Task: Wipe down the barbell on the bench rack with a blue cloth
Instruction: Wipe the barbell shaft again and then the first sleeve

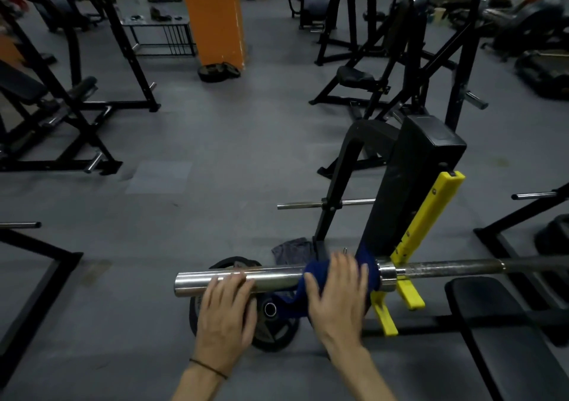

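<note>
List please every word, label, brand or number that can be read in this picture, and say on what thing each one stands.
None can be read.
The weight plate on the floor under the barbell may carry raised marks, but they are too dark and blurred to read.
The blue cloth, the yellow rack hooks and the black bench pad show no writing.

We see our left hand (226, 308) reaching forward, palm down, fingers straight and close together. Our right hand (337, 293) lies beside it, fingers curved downward and blurred. A thin dark band (209, 368) circles our left wrist.
</note>
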`<state>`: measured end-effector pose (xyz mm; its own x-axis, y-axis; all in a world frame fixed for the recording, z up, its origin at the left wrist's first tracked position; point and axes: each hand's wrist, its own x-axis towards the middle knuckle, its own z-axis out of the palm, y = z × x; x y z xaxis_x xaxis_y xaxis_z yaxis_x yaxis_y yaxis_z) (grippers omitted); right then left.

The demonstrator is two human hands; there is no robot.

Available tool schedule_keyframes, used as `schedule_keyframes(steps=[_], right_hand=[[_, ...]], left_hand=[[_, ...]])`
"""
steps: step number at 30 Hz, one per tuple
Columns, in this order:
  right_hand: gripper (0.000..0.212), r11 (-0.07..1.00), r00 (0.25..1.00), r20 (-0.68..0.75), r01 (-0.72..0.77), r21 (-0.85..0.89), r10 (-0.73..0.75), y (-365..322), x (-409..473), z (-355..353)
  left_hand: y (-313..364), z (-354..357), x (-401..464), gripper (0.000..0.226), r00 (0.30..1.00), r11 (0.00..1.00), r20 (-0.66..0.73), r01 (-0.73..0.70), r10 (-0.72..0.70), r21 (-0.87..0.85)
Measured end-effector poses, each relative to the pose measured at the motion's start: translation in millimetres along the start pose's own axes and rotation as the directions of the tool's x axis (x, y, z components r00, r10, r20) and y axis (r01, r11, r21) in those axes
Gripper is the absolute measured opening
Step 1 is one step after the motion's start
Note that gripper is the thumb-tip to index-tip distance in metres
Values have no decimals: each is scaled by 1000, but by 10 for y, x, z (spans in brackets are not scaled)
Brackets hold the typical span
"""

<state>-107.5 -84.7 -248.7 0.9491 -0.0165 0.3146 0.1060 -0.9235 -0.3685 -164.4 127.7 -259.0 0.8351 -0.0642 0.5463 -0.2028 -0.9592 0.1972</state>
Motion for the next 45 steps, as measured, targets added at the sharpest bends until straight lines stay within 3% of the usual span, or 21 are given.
schedule_keyframes(steps=[3, 5, 8, 10, 12, 14, 16, 17, 19, 21, 24, 26, 29, 31, 33, 35, 36, 38, 40, 41, 45], right_hand=[[75, 933, 925, 130, 358, 27, -358, -339, -203, 125], [70, 897, 890, 146, 442, -33, -433, -139, -130, 38], [69, 985, 987, 29, 159, -60, -157, 220, 70, -87], [78, 998, 999, -13, -46, -35, 45, 197, 109, -66], [80, 992, 996, 25, -92, 81, 90, -114, 70, 6], [78, 984, 980, 136, 126, 127, -143, -423, -132, 106], [76, 905, 885, 193, 414, 94, -424, -407, -188, 104], [74, 881, 861, 193, 468, 68, -471, -282, -127, 92], [70, 927, 918, 137, 376, -3, -372, 30, 42, 58], [74, 991, 991, 32, 128, -35, -127, 237, 124, -10], [78, 999, 998, -38, -51, 16, 52, -126, -10, 70], [78, 991, 993, 43, 110, 78, -114, -472, -225, 153], [74, 908, 894, 171, 419, 8, -414, -337, -233, 103], [71, 949, 939, 167, 311, -46, -299, -27, -63, -15], [76, 999, 996, 81, 33, -37, -30, 146, 53, -83], [82, 993, 993, 57, -109, 49, 106, -83, 2, -14], [82, 990, 992, 93, -93, 106, 84, -290, -71, 38], [79, 984, 972, 187, 120, 131, -144, -613, -260, 137], [74, 938, 913, 216, 344, 45, -345, -532, -249, 143], [71, 930, 913, 195, 368, -16, -358, -385, -179, 124], [73, 998, 999, 46, 15, -62, -13, 66, 41, -4]], left_hand=[[-223, -93, 413, 37, 994, 994, 4, 105, -105, 17], [-443, -42, 568, 48, 983, 984, 87, 151, -160, 96], [-631, 52, 553, 63, 954, 971, 227, 157, -197, 183], [-604, 75, 508, 65, 952, 973, 248, 131, -177, 192], [-520, 76, 492, 66, 956, 977, 252, 102, -149, 188], [-499, 60, 474, 65, 957, 980, 254, 94, -138, 178], [-537, 45, 452, 67, 953, 979, 275, 74, -126, 190], [-550, 36, 443, 67, 951, 979, 284, 65, -120, 196], [-562, 20, 441, 67, 950, 980, 293, 53, -109, 191], [-556, 16, 437, 65, 950, 981, 296, 49, -103, 185], [-567, 35, 412, 60, 955, 981, 277, 55, -106, 188], [-567, 46, 380, 56, 963, 983, 250, 53, -96, 174], [-565, 55, 344, 56, 973, 987, 221, 34, -70, 159], [-561, 56, 331, 56, 972, 987, 223, 33, -68, 159], [-551, 65, 339, 56, 971, 986, 229, 35, -72, 163], [-551, 61, 313, 56, 970, 984, 230, 43, -82, 171], [-552, 59, 291, 56, 970, 984, 229, 44, -83, 170], [-556, 54, 250, 56, 972, 986, 223, 36, -72, 162], [-566, 47, 227, 56, 976, 989, 209, 25, -55, 145], [-564, 44, 220, 57, 978, 991, 201, 21, -48, 134], [-524, 30, 172, 57, 977, 991, 208, 25, -51, 128]])
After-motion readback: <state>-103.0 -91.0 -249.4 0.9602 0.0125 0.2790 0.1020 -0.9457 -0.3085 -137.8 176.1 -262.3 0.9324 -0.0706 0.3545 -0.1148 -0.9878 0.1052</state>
